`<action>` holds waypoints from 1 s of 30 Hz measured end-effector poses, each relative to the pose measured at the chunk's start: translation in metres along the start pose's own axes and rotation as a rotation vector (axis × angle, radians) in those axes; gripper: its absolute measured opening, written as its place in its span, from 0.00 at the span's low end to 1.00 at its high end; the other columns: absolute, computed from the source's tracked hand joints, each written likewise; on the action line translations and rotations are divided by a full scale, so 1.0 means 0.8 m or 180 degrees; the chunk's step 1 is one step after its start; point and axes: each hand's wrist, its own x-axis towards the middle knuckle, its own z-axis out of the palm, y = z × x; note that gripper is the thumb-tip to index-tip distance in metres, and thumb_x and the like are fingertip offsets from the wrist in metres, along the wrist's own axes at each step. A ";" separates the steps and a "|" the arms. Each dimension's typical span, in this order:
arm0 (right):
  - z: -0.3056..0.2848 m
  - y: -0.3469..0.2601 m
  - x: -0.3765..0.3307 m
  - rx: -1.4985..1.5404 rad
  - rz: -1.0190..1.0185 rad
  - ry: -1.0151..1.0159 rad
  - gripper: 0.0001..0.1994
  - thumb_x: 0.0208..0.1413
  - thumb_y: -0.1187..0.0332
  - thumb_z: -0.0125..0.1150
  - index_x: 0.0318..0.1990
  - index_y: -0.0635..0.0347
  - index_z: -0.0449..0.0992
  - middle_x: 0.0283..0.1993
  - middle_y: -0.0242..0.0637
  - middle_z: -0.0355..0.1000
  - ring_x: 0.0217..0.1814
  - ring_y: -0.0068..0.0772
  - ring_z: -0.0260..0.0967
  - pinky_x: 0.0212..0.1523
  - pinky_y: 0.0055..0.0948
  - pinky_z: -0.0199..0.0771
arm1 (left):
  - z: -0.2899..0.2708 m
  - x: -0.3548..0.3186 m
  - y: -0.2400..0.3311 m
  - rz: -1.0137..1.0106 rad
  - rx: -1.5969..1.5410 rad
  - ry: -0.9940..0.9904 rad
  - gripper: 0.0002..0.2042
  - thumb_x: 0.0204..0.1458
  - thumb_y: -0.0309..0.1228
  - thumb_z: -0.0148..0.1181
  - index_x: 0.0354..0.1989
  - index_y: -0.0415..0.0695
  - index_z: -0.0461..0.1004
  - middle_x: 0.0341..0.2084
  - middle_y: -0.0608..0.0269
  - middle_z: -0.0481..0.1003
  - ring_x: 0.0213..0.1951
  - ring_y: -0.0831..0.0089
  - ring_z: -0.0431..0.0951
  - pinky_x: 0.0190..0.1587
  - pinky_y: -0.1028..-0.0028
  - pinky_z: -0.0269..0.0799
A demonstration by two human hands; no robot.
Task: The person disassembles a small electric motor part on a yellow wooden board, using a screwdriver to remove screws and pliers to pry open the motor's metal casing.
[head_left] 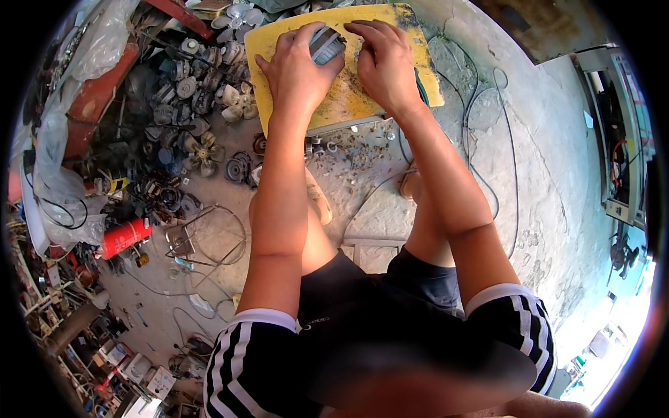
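Chunky part [327, 46] on the yellow table [348, 97], right up against my left hand [300, 66]: squat, rounded, grey-blue, grooved body with a dark brownish band across it; dull finish, maybe metal, can't be sure. Left hand is gripping it, fingers at the far left side, thumb round the near side. Right hand [385, 66] is just right of it, fingers curled, index reaching toward the part; can't tell if it touches or pinches anything. Table top under both hands is flat, round-cornered, yellow surface scuffed and blackened in patches. Dark green stringy bit [421, 86] beside my right wrist. Left of my left hand, a heap of motor parts [185, 87], greasy, roundish metal lumps, with a pale fan [239, 102] of broad petal-like blades near the table edge. Nearer me than the hands, gritty brown debris [366, 150] on rough grey concrete floor [543, 167]. Right of my right hand, thin dark cables [465, 118] in loose curves. Farther left and nearer me, crinkled clear plastic [59, 174] and a smooth red cylinder [125, 238].
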 end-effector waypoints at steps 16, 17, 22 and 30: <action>0.006 0.012 -0.006 0.0006 -0.0004 -0.0047 0.20 0.47 0.78 0.51 0.45 0.48 0.83 0.51 0.34 0.77 0.62 0.47 0.65 0.65 0.47 0.59 | -0.001 0.001 0.001 -0.0034 -0.0055 -0.0024 0.27 0.41 0.46 0.71 0.54 0.60 0.75 0.49 0.62 0.75 0.52 0.56 0.77 0.64 0.34 0.48; 0.002 0.013 -0.004 0.0080 -0.0077 -0.0111 0.20 0.47 0.78 0.51 0.45 0.48 0.83 0.51 0.34 0.77 0.61 0.46 0.66 0.65 0.46 0.59 | -0.001 0.001 0.000 -0.0040 -0.0050 -0.0031 0.27 0.41 0.46 0.71 0.54 0.60 0.75 0.49 0.62 0.75 0.52 0.56 0.77 0.64 0.34 0.48; -0.001 0.012 -0.003 0.0152 0.0030 -0.0143 0.20 0.47 0.78 0.51 0.46 0.47 0.83 0.51 0.34 0.77 0.62 0.46 0.65 0.65 0.46 0.59 | -0.001 0.001 0.001 -0.0028 -0.0022 -0.0043 0.27 0.42 0.46 0.70 0.54 0.60 0.74 0.50 0.62 0.75 0.52 0.57 0.76 0.64 0.34 0.48; 0.003 0.014 -0.009 -0.0051 0.0058 -0.0220 0.19 0.48 0.77 0.53 0.46 0.47 0.83 0.51 0.34 0.77 0.63 0.46 0.65 0.66 0.48 0.57 | 0.000 0.001 0.001 -0.0011 0.0070 -0.0060 0.28 0.42 0.46 0.70 0.55 0.60 0.74 0.50 0.61 0.74 0.53 0.56 0.76 0.64 0.33 0.47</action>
